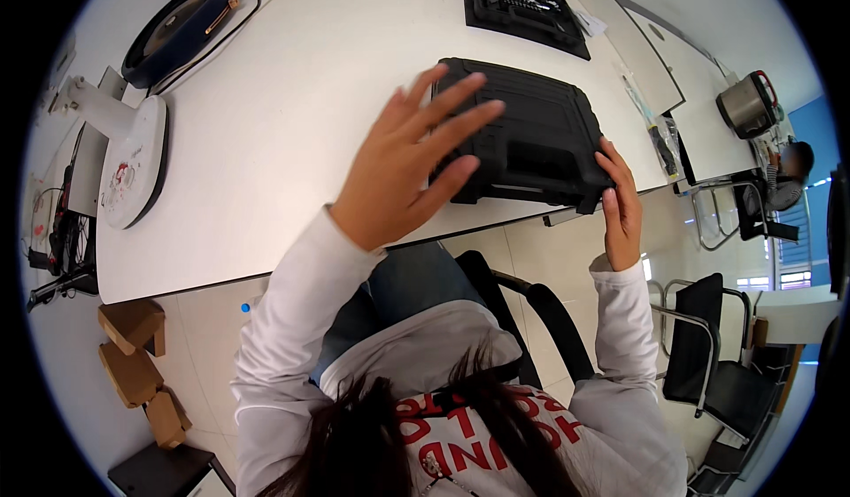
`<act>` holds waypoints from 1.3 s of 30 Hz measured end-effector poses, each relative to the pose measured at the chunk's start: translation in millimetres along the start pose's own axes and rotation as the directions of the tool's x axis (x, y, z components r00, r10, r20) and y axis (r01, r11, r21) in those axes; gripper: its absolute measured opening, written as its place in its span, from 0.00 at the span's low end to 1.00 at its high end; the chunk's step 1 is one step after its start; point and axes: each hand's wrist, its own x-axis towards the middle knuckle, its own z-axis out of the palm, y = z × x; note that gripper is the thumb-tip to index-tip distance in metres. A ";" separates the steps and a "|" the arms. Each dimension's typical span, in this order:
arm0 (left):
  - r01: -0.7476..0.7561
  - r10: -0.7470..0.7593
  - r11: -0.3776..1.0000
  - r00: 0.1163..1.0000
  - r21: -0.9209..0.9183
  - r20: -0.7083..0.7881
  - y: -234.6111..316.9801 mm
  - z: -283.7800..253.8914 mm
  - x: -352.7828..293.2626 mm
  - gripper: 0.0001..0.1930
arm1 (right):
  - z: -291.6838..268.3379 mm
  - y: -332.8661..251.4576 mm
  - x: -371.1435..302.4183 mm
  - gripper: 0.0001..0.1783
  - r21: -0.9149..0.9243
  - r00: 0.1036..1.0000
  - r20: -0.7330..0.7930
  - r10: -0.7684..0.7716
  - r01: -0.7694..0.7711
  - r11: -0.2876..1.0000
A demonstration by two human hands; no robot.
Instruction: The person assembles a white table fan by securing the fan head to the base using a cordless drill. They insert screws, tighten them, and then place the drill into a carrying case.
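Note:
A closed black plastic tool case lies flat at the near edge of the white table. My left hand hovers over its left end with the fingers spread, fingertips above the lid; contact cannot be told. My right hand grips the case's near right corner, with its fingers against the front edge. A second black case, open with tools in its tray, lies farther back on the table.
A round dark blue appliance and a white disc-shaped device rest on the table's left part. A metal kettle is at far right, near another seated person. Black chairs stand right; cardboard boxes lie on the floor left.

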 end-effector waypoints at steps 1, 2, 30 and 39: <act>-0.050 0.049 0.998 0.998 0.041 0.038 0.2 3.7 4.7 0.23 | 0.6 2.2 -0.7 0.21 0.028 1.000 -0.004 0.001 -0.001 1.000; -0.053 0.052 0.998 0.994 0.016 0.093 -3.5 10.0 4.3 0.22 | -0.5 4.9 -2.8 0.21 -0.004 1.000 0.018 -0.017 0.017 1.000; -0.137 0.120 0.990 0.932 0.026 0.342 -20.6 21.2 -2.8 0.46 | 22.6 30.0 -29.9 0.35 -0.160 0.992 -0.008 -0.124 0.121 0.980; -0.105 0.095 0.994 0.948 0.014 0.305 -14.7 27.6 -5.3 0.44 | 28.2 35.9 -34.4 0.33 -0.160 0.987 -0.050 -0.154 0.144 0.977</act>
